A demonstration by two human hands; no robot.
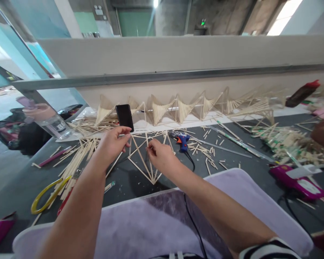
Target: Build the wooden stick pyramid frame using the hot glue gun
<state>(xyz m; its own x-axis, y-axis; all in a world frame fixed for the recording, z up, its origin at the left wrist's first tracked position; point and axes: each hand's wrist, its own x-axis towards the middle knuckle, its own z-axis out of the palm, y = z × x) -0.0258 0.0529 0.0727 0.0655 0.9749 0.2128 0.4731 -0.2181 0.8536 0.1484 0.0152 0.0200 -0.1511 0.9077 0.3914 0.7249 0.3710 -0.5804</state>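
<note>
Beneath a pale partition [183, 54], the dark bench [118, 190] is carrying a wooden stick frame [143, 160]. I'm seeing its point facing the near edge, its long axis seemingly running toward the far edge. My left hand [113, 143] is resting at the frame's far-left corner, thumb and forefinger nearly meeting; my right hand [160, 154] is reaching over the right half, fingers curling beside an inner stick. I'm judging the right hand nearer the frame's middle and the blue glue gun [183, 142], which is sitting just to its right, toward the far edge. Whether either hand is pinching a stick, I cannot tell.
</note>
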